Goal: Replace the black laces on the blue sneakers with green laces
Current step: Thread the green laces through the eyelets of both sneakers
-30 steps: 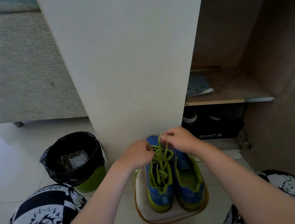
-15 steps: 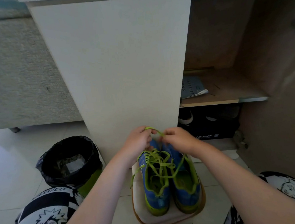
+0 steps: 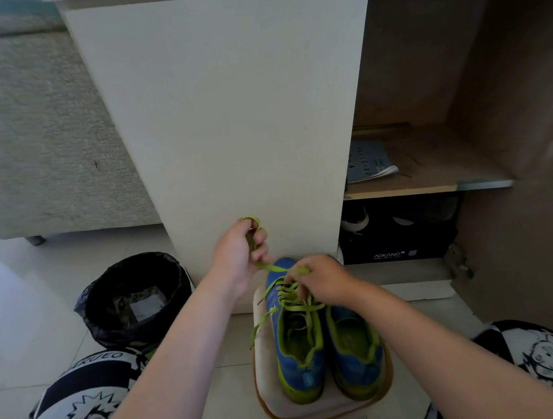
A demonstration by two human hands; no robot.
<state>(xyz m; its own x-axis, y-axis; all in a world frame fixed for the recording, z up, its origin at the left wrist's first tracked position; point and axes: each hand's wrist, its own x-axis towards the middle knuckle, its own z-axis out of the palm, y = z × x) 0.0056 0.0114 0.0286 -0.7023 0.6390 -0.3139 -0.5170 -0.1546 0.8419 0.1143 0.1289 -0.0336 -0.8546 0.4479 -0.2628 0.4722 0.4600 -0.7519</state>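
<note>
I'm gripping the limp, light lace [image 3: 282, 268] in my left hand [image 3: 239, 258] (probably slippery, so looped round a finger) and pinching it by the sneaker [image 3: 298, 368] with my right hand [image 3: 326, 283].

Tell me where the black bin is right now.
In the head view the black bin stands on the floor at lower left, left of the blue sneakers and beside the white cabinet door.

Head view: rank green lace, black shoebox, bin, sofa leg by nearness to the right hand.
1. green lace, pinched in the right hand.
2. black shoebox, right, in cabinet.
3. bin, left.
4. sofa leg, far left.
</note>
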